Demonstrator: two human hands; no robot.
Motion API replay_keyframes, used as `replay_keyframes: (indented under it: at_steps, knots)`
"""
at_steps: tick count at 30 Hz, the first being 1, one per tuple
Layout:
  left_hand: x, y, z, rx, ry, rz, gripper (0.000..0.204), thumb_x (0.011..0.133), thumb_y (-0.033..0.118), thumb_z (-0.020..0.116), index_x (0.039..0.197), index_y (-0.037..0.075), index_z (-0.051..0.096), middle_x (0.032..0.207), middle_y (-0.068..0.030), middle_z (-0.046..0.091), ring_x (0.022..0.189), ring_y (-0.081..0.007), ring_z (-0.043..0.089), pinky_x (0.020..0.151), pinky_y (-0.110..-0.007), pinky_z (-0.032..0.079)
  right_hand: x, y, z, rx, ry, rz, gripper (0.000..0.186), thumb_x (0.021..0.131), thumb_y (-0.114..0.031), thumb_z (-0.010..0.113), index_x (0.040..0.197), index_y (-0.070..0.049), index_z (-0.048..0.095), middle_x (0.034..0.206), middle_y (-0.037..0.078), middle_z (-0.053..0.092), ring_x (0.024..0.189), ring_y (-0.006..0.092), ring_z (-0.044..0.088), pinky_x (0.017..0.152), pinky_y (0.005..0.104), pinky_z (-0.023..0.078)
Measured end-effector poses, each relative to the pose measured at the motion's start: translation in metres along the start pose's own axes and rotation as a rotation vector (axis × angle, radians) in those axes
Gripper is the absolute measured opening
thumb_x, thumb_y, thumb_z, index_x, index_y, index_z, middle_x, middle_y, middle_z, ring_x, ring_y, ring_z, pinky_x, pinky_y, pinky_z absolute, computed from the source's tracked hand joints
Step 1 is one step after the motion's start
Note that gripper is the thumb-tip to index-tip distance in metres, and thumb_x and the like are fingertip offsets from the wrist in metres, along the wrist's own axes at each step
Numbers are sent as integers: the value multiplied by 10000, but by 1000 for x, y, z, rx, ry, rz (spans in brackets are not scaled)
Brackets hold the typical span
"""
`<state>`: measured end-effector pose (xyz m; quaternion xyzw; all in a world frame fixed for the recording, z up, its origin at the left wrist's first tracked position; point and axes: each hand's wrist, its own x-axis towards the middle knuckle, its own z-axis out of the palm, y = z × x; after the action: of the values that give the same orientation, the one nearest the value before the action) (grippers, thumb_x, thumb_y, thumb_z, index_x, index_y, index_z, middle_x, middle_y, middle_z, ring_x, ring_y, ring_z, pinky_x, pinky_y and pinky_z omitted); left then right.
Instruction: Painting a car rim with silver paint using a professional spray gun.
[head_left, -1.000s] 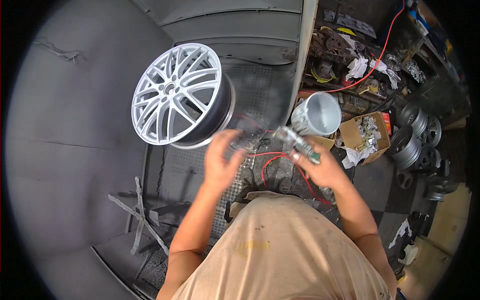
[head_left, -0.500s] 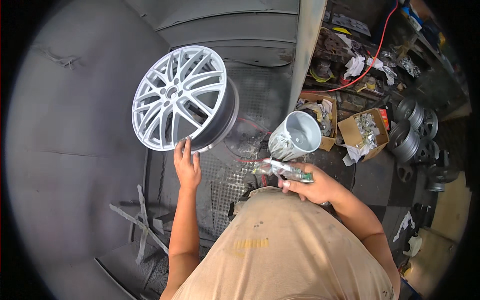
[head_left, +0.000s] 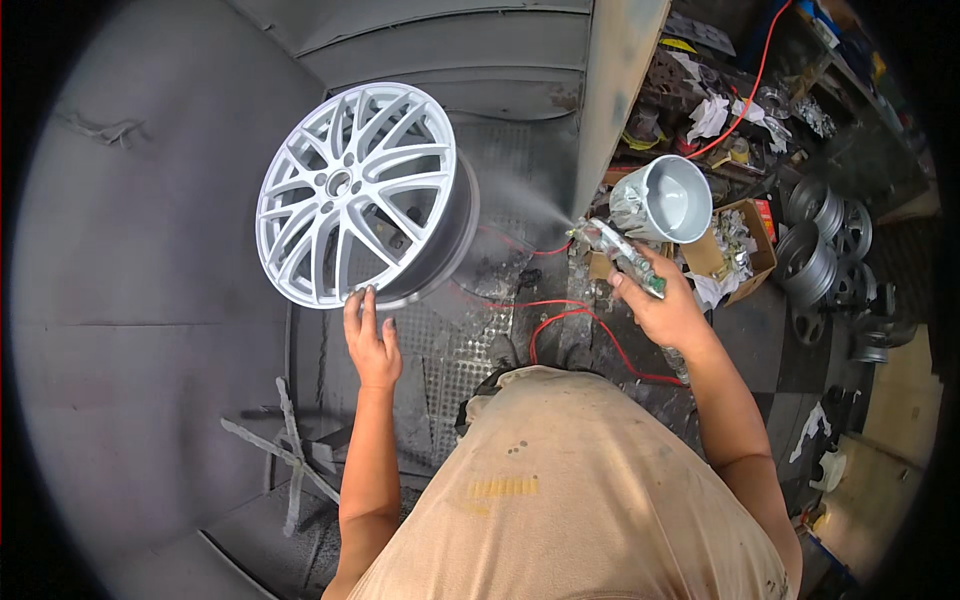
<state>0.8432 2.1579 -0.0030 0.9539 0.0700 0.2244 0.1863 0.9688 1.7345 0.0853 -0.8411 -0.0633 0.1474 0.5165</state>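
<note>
A white multi-spoke car wheel rim stands tilted at the upper left. My left hand reaches its lower edge with the fingers stretched out and the fingertips against the rim; the thumb is apart. My right hand is wrapped round a paint spray gun, which is smeared and silvery. A large pale paint cup sits at the gun's far right. Fine mist fans out from the nozzle toward the right side of the rim.
A red hose loops over the floor near my body. Grey booth walls stand left and behind. A stand with crossed bars is at lower left. At right are a cardboard box, stacked wheel rims and cluttered shelves.
My right hand has swung the spray gun up and to the right, away from my body. Mist now leaves its nozzle. My left hand stays at the rim's lower edge, shifted slightly.
</note>
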Motion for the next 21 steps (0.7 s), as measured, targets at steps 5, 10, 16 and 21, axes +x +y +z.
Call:
replay_keyframes:
  at_steps: [5, 10, 16, 21]
  knots:
    - [-3, -11, -3, -7, 3, 1, 520, 982, 162, 541, 1481, 15, 530, 1478, -236, 486, 1394, -431, 447, 1182, -487, 333, -23, -19, 15, 86, -344, 123, 464, 962, -278, 701, 1336, -11, 640, 1238, 209, 700, 1165, 281, 663, 1016, 386, 486]
    - [-8, -22, -11, -49, 33, -14, 521, 933, 100, 577, 1445, 6, 556, 1460, -232, 495, 1388, -423, 454, 1181, -479, 341, -43, -39, 27, 182, -610, 74, 453, 977, -271, 681, 1348, -14, 634, 1274, 198, 692, 1204, 290, 644, 1052, 397, 470]
    - [-11, -41, -21, -71, 37, 22, 481, 986, 161, 533, 1443, 11, 560, 1454, -229, 510, 1373, -420, 477, 1172, -471, 352, -30, -26, 18, 24, -262, -174, 411, 957, -211, 691, 1308, -3, 642, 1133, 208, 726, 1049, 288, 702, 949, 373, 517]
    - [-7, -35, -31, -42, 156, -121, 313, 974, 116, 579, 1246, 5, 685, 1338, -206, 586, 1264, -388, 561, 1086, -458, 434, -25, -33, 8, 57, -209, -45, 507, 968, -202, 659, 1411, 15, 542, 1179, 176, 725, 1095, 299, 699, 979, 383, 516]
